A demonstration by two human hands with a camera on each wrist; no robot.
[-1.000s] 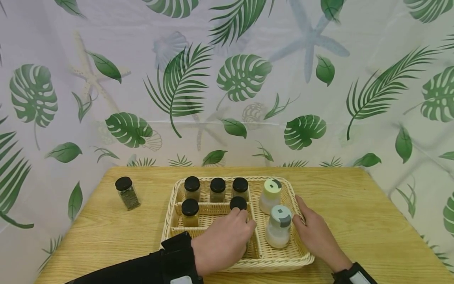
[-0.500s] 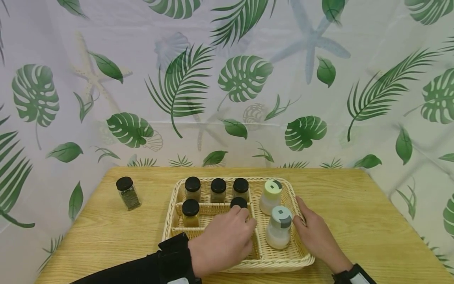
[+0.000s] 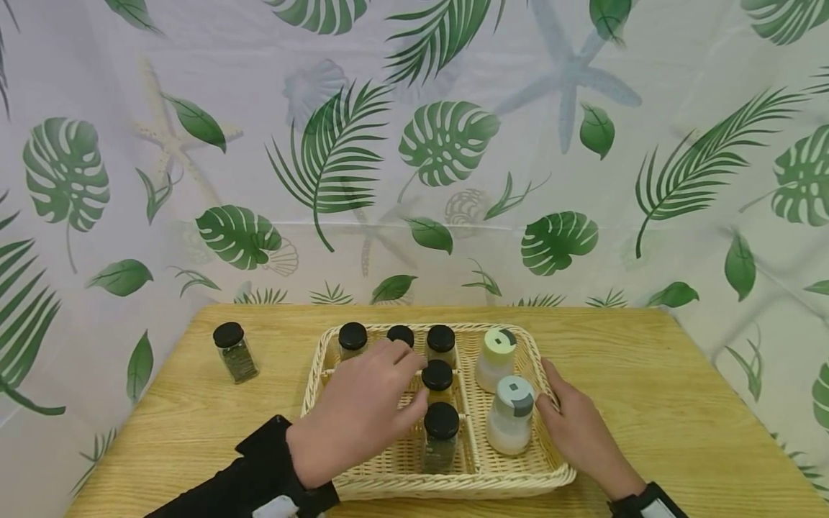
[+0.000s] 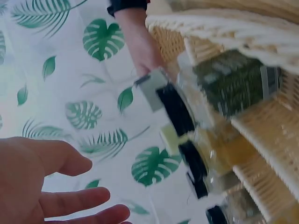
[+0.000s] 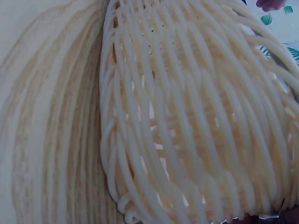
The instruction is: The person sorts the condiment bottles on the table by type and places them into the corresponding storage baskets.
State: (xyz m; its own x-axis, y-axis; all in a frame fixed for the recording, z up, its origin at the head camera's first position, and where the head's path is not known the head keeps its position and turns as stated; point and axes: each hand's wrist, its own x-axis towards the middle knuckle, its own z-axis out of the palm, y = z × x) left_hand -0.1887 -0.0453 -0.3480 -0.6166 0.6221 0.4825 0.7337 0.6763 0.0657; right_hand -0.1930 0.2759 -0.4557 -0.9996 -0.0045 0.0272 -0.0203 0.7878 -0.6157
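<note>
My left hand (image 3: 363,403) hovers over the left part of a wicker basket (image 3: 466,485), fingers apart and holding nothing; the left wrist view shows the spread fingers (image 4: 77,203). A black-lidded glass jar of dark green herbs (image 3: 440,439) stands upright in the front compartment. Behind it is a jar of yellow spice (image 3: 437,378), right by my left fingertips. My right hand (image 3: 586,432) grips the basket's right rim, thumb on the inner side. In the right wrist view, the woven basket wall (image 5: 187,116) fills most of the picture. My left hand covers the left middle compartment.
Several black-lidded jars (image 3: 441,344) line the back compartment. Two shakers, one with a yellow-green lid (image 3: 497,352) and one with a pale blue lid (image 3: 514,414), occupy the right compartment. Another herb jar (image 3: 237,352) stands on the wooden table (image 3: 648,374), left of the basket.
My left hand has let go of the herb jar in the front compartment and moved up and left, fingers spreading. The right hand has stayed on the rim.
</note>
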